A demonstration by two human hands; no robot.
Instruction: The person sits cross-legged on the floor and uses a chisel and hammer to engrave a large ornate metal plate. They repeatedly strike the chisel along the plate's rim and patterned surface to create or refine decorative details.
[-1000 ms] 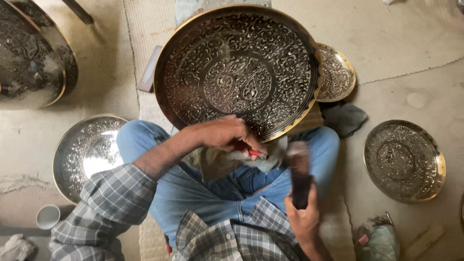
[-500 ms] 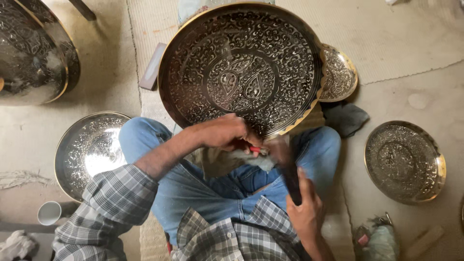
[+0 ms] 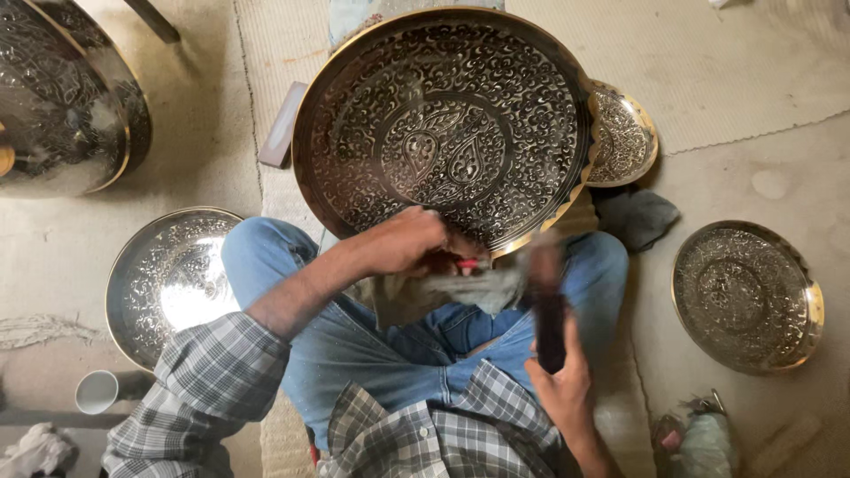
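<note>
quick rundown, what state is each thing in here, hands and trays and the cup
left hand: closed on a small red-tipped tool at the big tray's lower rim
right hand: gripping a dark hammer, blurred
big engraved tray: tilted, propped against the lap
hammer: raised, head near the tray rim
cloth: crumpled on the lap
white cup: upright on the floor
right tray: lying flat, face up

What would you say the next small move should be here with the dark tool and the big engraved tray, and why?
Probably bring the dark tool in the right hand down onto the small red-tipped tool that the left hand steadies against the lower rim of the large engraved tray. The dark tool is motion-blurred, raised just beside that spot, and the tray rests propped on the lap.
</note>
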